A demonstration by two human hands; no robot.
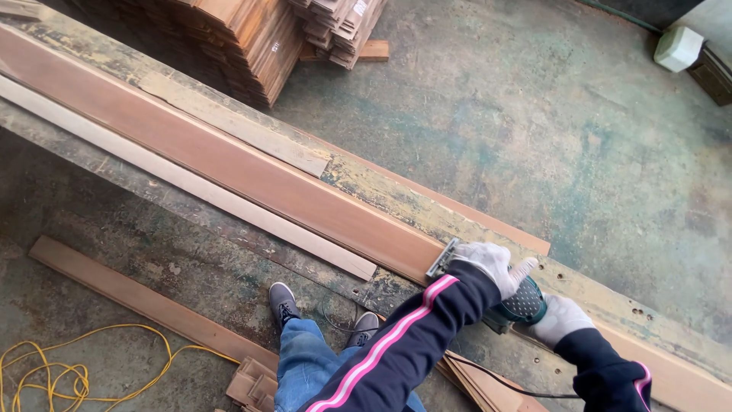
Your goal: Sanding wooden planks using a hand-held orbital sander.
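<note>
- Two gloved hands close on one green power sander [520, 305], which sits at the near end of a long reddish-brown board [229, 172] on the workbench [610, 294].
- The left hand [492, 263], in a white work glove, presses down over the top of the sander; its fingers curl around the tool's front.
- The right hand [559, 319], also gloved, grips the sander's rear; the palm side is hidden, so the exact grasp is hard to read.
- Most of the sander body is covered by both gloves; only a dotted green patch and the metal base plate [443, 258] at the board's end show.
- A black cord [503, 380] trails from the tool and runs off toward the lower edge.
- A paler wooden strip [191, 183] lies just beside the board, on its near side.
- On the floor: a loose plank [145, 301], a yellow cable [76, 366] cut off at the left edge, and stacked timber [244, 38] cropped by the top edge.
- The person's jeans and grey shoes [284, 301] stand between bench and plank.
</note>
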